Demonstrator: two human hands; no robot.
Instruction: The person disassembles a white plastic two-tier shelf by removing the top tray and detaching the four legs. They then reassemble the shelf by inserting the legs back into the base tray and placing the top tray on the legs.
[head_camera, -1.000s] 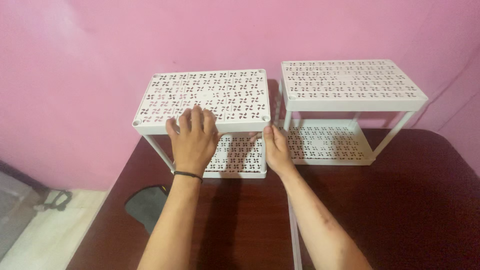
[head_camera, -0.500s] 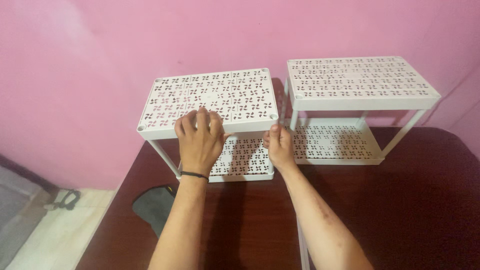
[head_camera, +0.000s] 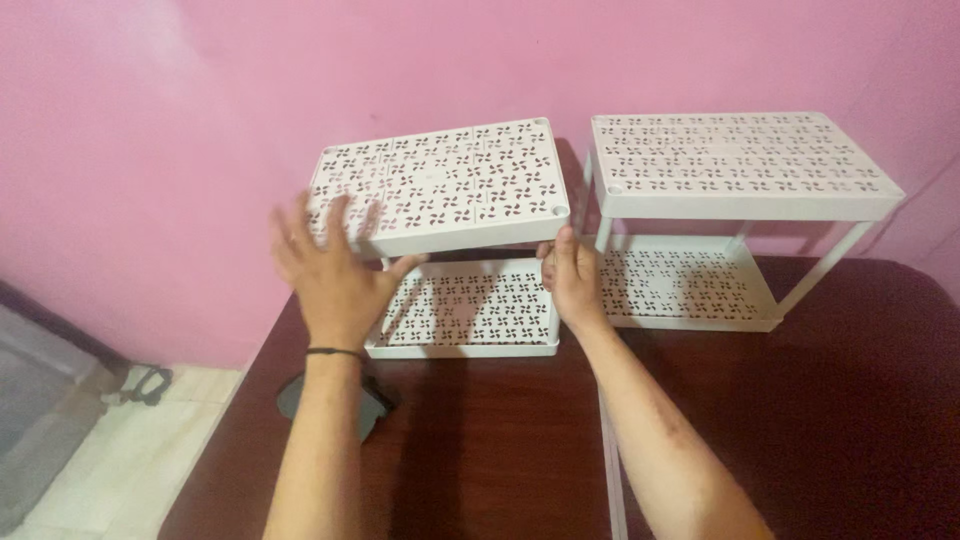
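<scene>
Lifted off the top tray since half a second ago, the left hand (head_camera: 335, 270) now hangs in the air with fingers spread wide, holding nothing, blurred with motion and just in front of the tray's left front edge.

Beneath both forearms runs the dark brown table (head_camera: 850, 400), the biggest thing in view, with the pink wall (head_camera: 200, 100) beyond the fingertips. To the right of the right hand stands the second white rack (head_camera: 745, 165), two perforated tiers on thin legs, well apart from the left hand.

Directly ahead of the hands stands the nearer white rack (head_camera: 440, 185), its top tray tilted slightly, its lower tray (head_camera: 470, 305) lying between the two wrists. The right hand (head_camera: 572, 280) rests at the top tray's front right corner, fingers loosely curled upward against the rim; whether it truly grips is hard to tell.

The rack looks like thin punched sheet or moulded plastic: probably light, fairly stiff across the tray but wobbly on its slim legs, smooth enough to slip. The solid rims at the corners seem the soundest places to hold.

Below the left wrist, which wears a thin black band (head_camera: 334, 352), a dark flat object (head_camera: 295, 400) shows at the table edge.
</scene>
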